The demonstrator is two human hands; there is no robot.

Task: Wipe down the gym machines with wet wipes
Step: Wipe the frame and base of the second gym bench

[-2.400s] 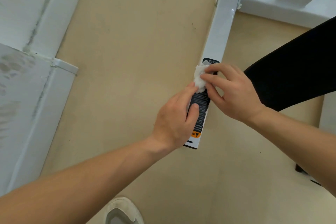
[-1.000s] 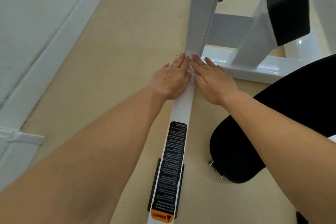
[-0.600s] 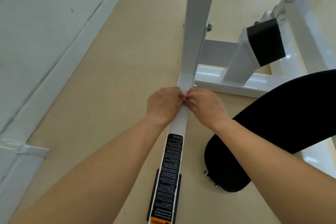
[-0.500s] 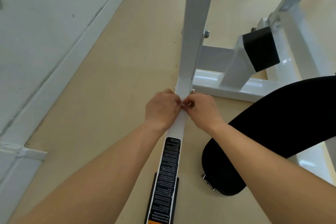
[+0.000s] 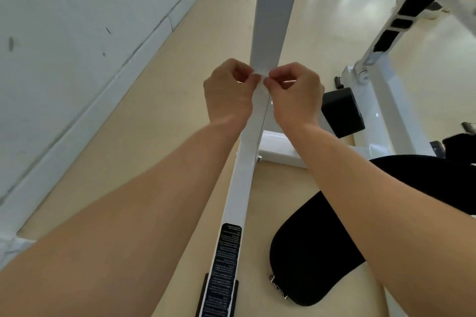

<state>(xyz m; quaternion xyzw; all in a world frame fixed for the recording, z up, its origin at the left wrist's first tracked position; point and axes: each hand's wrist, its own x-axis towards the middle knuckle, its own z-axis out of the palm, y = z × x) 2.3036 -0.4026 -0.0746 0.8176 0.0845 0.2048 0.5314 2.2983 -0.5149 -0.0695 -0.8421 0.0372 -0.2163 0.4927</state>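
Wet wipe (image 5: 260,80) between left hand (image 5: 229,91), right hand (image 5: 296,94)

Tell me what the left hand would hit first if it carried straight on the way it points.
Probably the white upright post, right beyond the left hand and the wipe it pinches; depth is hard to judge from this one view.

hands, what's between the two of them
In the head view, a small white wipe, pinched by the left hand and right hand before the white post.

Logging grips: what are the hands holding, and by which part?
Small white wet wipe, pinched at opposite sides by left hand and right hand.
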